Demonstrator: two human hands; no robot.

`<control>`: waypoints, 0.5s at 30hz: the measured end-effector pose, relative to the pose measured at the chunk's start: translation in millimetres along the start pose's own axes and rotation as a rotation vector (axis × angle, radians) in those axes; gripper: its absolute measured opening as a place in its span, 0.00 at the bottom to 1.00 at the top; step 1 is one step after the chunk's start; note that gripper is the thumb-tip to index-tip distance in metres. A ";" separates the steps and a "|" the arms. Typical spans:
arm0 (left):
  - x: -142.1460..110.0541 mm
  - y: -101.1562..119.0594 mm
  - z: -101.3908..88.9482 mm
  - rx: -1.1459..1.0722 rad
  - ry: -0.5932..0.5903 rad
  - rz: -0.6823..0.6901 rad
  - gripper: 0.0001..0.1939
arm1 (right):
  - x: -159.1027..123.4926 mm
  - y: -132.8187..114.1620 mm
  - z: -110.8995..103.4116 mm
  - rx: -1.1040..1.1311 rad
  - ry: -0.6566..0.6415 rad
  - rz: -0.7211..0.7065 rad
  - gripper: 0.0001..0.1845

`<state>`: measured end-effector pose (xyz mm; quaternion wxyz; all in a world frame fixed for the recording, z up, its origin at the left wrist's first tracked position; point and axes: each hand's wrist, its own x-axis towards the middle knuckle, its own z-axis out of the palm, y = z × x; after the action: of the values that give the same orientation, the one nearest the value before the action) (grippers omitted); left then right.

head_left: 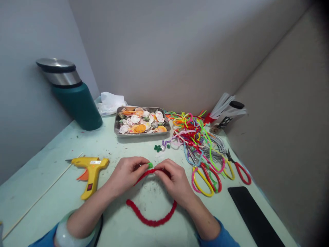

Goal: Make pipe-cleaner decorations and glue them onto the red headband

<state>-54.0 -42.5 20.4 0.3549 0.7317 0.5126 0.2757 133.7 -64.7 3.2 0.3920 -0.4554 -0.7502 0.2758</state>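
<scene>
A fuzzy red pipe cleaner (153,223) curves below my hands in an open loop, its one free end pointing left. My left hand (130,174) is closed in a pinch on the upper stretch of it, with a small bright green piece (150,165) at the fingertips. Close beside it, my right hand (172,178) pinches the same red pipe cleaner between thumb and fingers. Part of the upper stretch is hidden behind the fingers of both hands. Just beyond the fingertips lies a dark green flower shape (157,148).
A yellow glue gun (94,171) and a thin stick (43,193) lie left. Behind stand a metal tray (141,135) of shells and a teal bottle (79,106). Tangled pipe cleaners (189,132), scissors (205,183), pliers (241,169) and a black strip (253,216) lie right.
</scene>
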 end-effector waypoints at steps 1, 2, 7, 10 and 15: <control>0.0 -0.8 0.6 -0.002 0.004 0.006 0.11 | -0.2 1.1 0.5 0.001 0.011 0.008 0.03; 0.0 -1.3 1.2 -0.002 0.009 0.008 0.11 | -0.4 2.2 0.9 0.001 0.020 0.017 0.03; 0.4 -0.4 3.0 0.038 0.022 0.012 0.09 | -1.0 5.3 1.9 -0.021 0.030 0.031 0.02; 0.4 0.7 3.5 0.092 0.002 0.036 0.09 | -0.9 5.5 2.0 -0.026 0.031 0.036 0.02; -2.8 0.5 4.8 0.153 -0.009 0.126 0.10 | -0.8 5.0 2.4 -0.022 0.034 0.043 0.02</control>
<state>-51.0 -46.4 17.8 0.2825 0.7886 0.4835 0.2542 134.2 -63.5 -2.2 0.3937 -0.4802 -0.7365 0.2682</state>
